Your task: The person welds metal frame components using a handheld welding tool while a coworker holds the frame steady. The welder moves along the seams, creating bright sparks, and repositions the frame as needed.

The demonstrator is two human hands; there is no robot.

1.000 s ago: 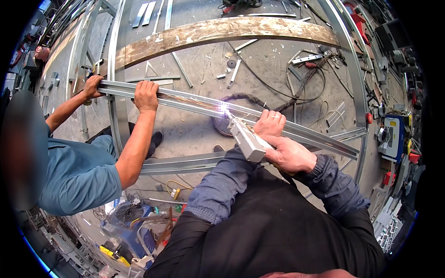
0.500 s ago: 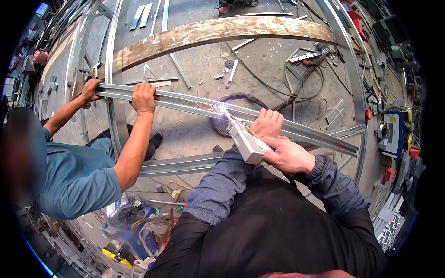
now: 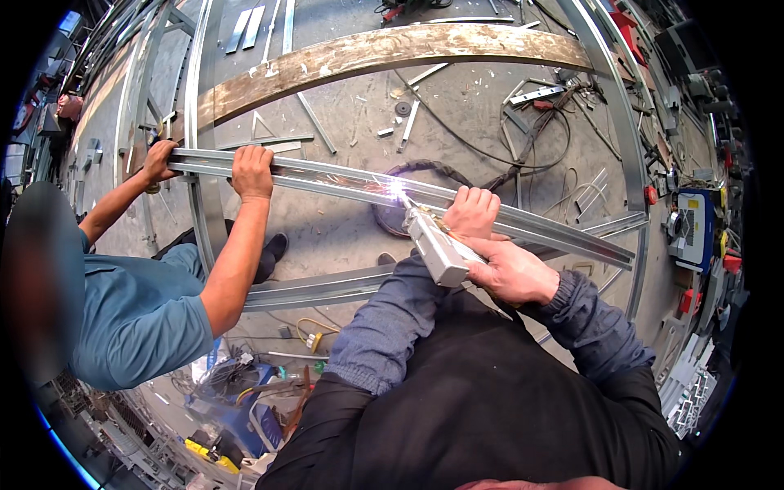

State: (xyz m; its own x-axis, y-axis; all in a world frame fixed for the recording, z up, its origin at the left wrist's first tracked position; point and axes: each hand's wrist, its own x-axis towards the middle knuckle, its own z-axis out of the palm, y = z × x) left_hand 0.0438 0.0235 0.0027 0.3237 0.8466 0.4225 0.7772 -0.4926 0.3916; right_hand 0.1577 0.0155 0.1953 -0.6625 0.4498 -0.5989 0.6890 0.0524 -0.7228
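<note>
step: weld in progress — judging by the bright spark (image 3: 398, 189) at the tip of the welding torch (image 3: 434, 245), where it meets the long metal rail (image 3: 351, 186).
right hand: (image 3: 513, 271) wrapped round the rear of the torch body, fingers closed on it.
left hand: (image 3: 469, 212) resting on the rail just beside the torch, fingers curled over the edge — bracing, not gripping wide.
rail: runs left to right across the view, held off the floor, tilted down to the right.
co-worker: two hands, (image 3: 252, 172) and (image 3: 158, 160), both clamped on the left end of the rail.
next move: I'd say it calls for a steady tip along the seam and the rail kept still.
counts: 1 torch, 1 spark point, 4 hands on the job (2 own, 2 co-worker's), 1 rail being welded, 1 second rail (image 3: 327, 287) below it.
far: 1 curved rusty beam (image 3: 392, 51) on the floor; 1 coil of dark hose (image 3: 425, 170) behind the rail; 1 blue box unit (image 3: 691, 229) at the right.
</note>
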